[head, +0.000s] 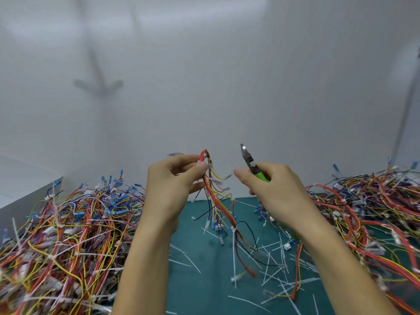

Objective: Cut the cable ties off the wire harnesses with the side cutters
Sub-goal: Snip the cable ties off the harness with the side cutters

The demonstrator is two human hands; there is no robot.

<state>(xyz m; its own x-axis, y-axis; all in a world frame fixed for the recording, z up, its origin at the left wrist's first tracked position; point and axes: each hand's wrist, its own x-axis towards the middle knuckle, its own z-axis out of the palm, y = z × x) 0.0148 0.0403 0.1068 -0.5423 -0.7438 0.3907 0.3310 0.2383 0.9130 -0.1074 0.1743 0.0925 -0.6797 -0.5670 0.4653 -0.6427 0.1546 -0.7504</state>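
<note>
**A:** What lies nearest on the worktop?

**B:** Its green surface is strewn with loose white cable-tie offcuts. Most lie near and right of centre, between the two forearms.

**A:** And at the sides?

**B:** A big left heap of tangled red, yellow and white wire harnesses with blue-sleeved ends runs back from the near left edge. White ties show among them. A right heap of the same sort lies along the right side, down to the near right corner.

**A:** Where is the harness being worked on?

**B:** It is raised over the middle of the worktop. The left hand holds the wire harness near its top loop, thumb and fingers pinched round the red and yellow wires. The rest hangs down, with its lower ends trailing on the green surface. A white cable tie is bound round the bundle low down, its long tail pointing toward the near edge.

**A:** The cutters?

**B:** The right hand grips the side cutters by their green handles, fingers curled round them. The blades point up and away, just right of the harness and not touching it. I cannot tell whether they are parted.

**A:** Any container?

**B:** A pale grey box stands at the far left behind the heap. Only its outside shows, so I cannot tell what it holds. Behind everything is a plain pale wall.
</note>
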